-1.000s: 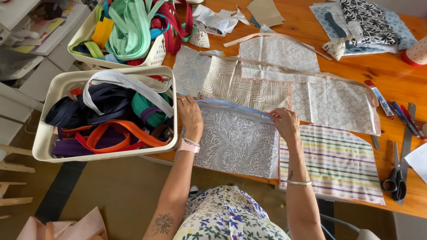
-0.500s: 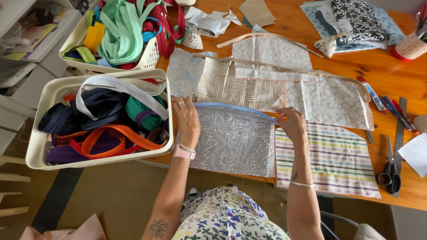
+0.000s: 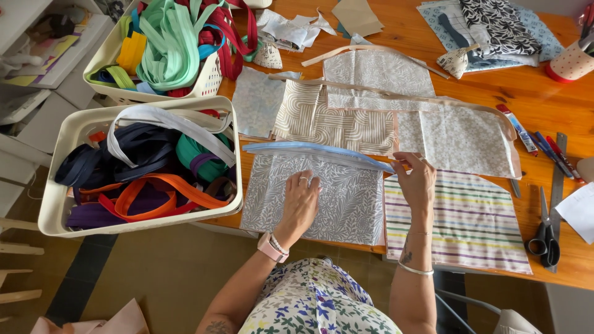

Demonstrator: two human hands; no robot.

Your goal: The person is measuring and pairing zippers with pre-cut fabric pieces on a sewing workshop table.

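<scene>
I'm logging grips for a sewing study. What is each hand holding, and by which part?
The right hand pinches the right end of the light blue zipper. The left hand holds nothing, lying flat on the grey leaf-print fabric.

I am looking down at a wooden table (image 3: 544, 102) that is holding lots of sewing things. A grey leafy cloth piece (image 3: 346, 198) is lying near the front edge, right beside a striped cloth piece (image 3: 467, 226), with more pale patterned cloth pieces (image 3: 396, 117) lying behind them. Black scissors (image 3: 544, 238), a metal ruler (image 3: 559, 170) and some pens (image 3: 554, 153) are lying at the right, and two white baskets of straps (image 3: 139, 164) are sitting at the left.
</scene>
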